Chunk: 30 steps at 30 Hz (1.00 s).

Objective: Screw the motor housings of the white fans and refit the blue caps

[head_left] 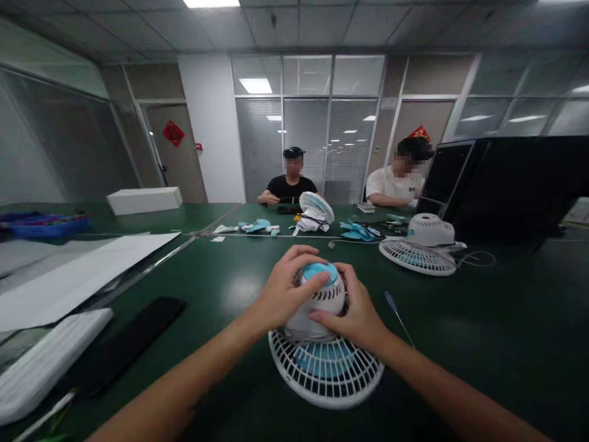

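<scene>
Fan (317, 334) rests grille-down on the green bench (221, 270), right in front of the person. Its round grille (329, 402) lies lowest, the white housing (301, 322) stands above it, and blue blades (322, 362) show through the slots, so the main body looks assembled. Left grip (283, 288) and right grip (361, 313) are both closed around the housing, left thumb over the blue cap (321, 268). Whether that cap is fastened, and so what is left, cannot be told; a screwdriver (391, 302) lies unheld to the right
</scene>
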Motion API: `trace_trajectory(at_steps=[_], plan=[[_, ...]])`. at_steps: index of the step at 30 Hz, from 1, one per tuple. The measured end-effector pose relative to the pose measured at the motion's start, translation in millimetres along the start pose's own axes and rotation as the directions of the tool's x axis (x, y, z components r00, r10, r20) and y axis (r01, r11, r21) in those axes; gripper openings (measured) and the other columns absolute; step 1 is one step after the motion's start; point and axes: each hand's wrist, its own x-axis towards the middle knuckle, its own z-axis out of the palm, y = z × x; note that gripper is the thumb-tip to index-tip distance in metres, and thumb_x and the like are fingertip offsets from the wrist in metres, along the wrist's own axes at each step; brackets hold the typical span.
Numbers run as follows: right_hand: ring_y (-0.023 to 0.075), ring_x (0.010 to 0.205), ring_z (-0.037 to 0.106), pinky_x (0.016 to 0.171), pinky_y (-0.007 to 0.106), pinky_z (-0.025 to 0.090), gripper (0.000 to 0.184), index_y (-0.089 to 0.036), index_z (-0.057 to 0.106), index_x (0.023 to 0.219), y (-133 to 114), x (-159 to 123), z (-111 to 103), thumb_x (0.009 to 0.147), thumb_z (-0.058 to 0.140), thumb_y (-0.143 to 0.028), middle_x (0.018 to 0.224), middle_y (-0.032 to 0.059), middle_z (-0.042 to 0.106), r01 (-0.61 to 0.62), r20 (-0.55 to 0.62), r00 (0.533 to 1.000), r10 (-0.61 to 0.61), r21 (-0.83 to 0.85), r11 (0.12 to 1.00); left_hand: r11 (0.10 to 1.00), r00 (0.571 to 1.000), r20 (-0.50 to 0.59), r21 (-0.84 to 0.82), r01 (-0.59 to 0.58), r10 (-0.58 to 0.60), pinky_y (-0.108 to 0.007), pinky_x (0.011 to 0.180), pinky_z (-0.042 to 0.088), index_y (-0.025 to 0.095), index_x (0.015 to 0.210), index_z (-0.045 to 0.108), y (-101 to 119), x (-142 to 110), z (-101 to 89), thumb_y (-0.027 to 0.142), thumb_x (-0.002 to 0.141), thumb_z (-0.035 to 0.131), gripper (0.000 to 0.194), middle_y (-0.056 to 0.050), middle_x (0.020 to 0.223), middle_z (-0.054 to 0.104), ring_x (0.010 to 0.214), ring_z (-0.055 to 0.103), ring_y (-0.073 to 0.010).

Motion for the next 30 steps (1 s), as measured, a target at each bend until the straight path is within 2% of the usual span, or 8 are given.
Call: trace_trajectory(at_steps=[2, 5, 12, 16, 20, 26, 30], plan=[[0.0251, 0.100, 0.057, 0.087, 0.042, 0.045, 0.073, -0.019, 0.042, 0.119, -0.5, -2.7, 0.5, 0.062, 0.080, -0.046, 0.113, 0.0081, 0.056, 0.006, -0.007, 1.000, -0.006, -0.004, 1.000, 0.998, 1.000, 0.007, 0.054, 0.028, -0.029, -0.036, 0.088, 0.049, 0.014, 0.099, 0.073, 5.3, 0.1, -1.7, 0.035, 0.084, 0.067, 0.026, -0.008, 0.103, 0.062, 0.098, 0.062, -0.0215], [0.0254, 0.102, 0.056, 0.088, 0.042, 0.045, 0.073, -0.020, 0.042, 0.120, -1.8, -5.5, 1.5, 0.062, 0.079, -0.044, 0.114, 0.0083, 0.056, 0.003, -0.025, 1.000, -0.003, -0.006, 1.000, 0.993, 0.999, 0.034, 0.114, 0.018, -0.022, -0.035, 0.081, 0.050, 0.015, 0.101, 0.072, 10.6, 0.2, -4.8, 0.033, 0.081, 0.070, 0.027, -0.006, 0.095, 0.066, 0.089, 0.063, -0.0205], [0.0253, 0.102, 0.056, 0.088, 0.043, 0.046, 0.072, -0.020, 0.041, 0.120, -3.0, -5.6, 2.9, 0.063, 0.080, -0.042, 0.114, 0.0083, 0.055, -0.006, -0.050, 0.999, 0.005, -0.008, 1.000, 0.989, 0.987, 0.140, 0.111, -0.100, 0.084, -0.039, 0.094, 0.048, 0.015, 0.118, 0.065, 12.7, -0.5, -10.7, 0.028, 0.086, 0.061, 0.035, -0.010, 0.115, 0.068, 0.104, 0.063, -0.0226], [0.0252, 0.102, 0.056, 0.089, 0.043, 0.046, 0.072, -0.020, 0.041, 0.119, -2.5, -5.2, 3.7, 0.063, 0.080, -0.042, 0.115, 0.0086, 0.055, -0.001, -0.045, 0.999, 0.002, 0.006, 1.000, 0.990, 0.975, 0.192, 0.060, -0.127, 0.114, -0.041, 0.100, 0.045, 0.016, 0.121, 0.062, 11.7, -0.8, -11.8, 0.025, 0.087, 0.054, 0.036, -0.010, 0.121, 0.066, 0.110, 0.061, -0.0234], [0.0253, 0.104, 0.056, 0.091, 0.043, 0.046, 0.073, -0.021, 0.040, 0.121, -2.4, -6.2, 4.8, 0.063, 0.080, -0.040, 0.116, 0.0085, 0.054, 0.016, -0.054, 0.998, -0.016, 0.002, 1.000, 0.988, 0.968, 0.199, -0.013, -0.156, 0.156, -0.042, 0.100, 0.045, 0.017, 0.114, 0.064, 8.6, -0.9, -10.3, 0.024, 0.089, 0.048, 0.031, -0.009, 0.119, 0.067, 0.111, 0.061, -0.0234], [0.0271, 0.108, 0.055, 0.093, 0.046, 0.045, 0.073, -0.021, 0.041, 0.121, -3.5, -7.1, 4.3, 0.063, 0.080, -0.041, 0.118, 0.0091, 0.054, 0.011, -0.044, 0.999, -0.011, 0.000, 1.000, 0.997, 0.991, 0.106, -0.009, -0.080, 0.080, -0.037, 0.093, 0.050, 0.016, 0.106, 0.069, 7.0, 0.5, -2.0, 0.029, 0.085, 0.065, 0.025, -0.009, 0.112, 0.070, 0.102, 0.064, -0.0213], [0.0273, 0.109, 0.055, 0.094, 0.046, 0.045, 0.074, -0.021, 0.041, 0.121, -3.7, -7.0, 4.5, 0.062, 0.081, -0.042, 0.120, 0.0095, 0.054, 0.006, -0.056, 0.998, -0.006, 0.007, 1.000, 0.997, 0.988, 0.139, -0.059, -0.058, 0.066, -0.038, 0.097, 0.048, 0.016, 0.114, 0.067, 5.8, 1.7, -2.6, 0.025, 0.086, 0.063, 0.029, -0.009, 0.117, 0.069, 0.107, 0.063, -0.0216]])
